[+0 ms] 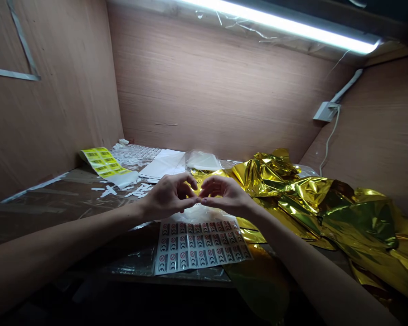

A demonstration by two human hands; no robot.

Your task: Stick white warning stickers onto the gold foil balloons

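Note:
My left hand (170, 194) and my right hand (226, 194) meet tip to tip above the table, fingers curled and thumbs close together. Each seems pinched at the fingertips; whatever is between them is too small to make out. Right below lies a sheet of stickers (200, 246) printed with CE marks and red crossed circles, reaching the table's front edge. A translucent plastic piece (204, 213) covers the sheet's upper part, under my hands. Shiny gold foil (265, 176) shows behind my fingers and spreads off to the right.
Yellow labels (104, 160) curl at the left, near white paper scraps (107, 190). Farther back are white sheets (165, 163) and a clear plastic bag (203, 160). Wooden panels (204, 90) enclose the table under a lit tube (292, 22). A cable (331, 140) hangs at the right.

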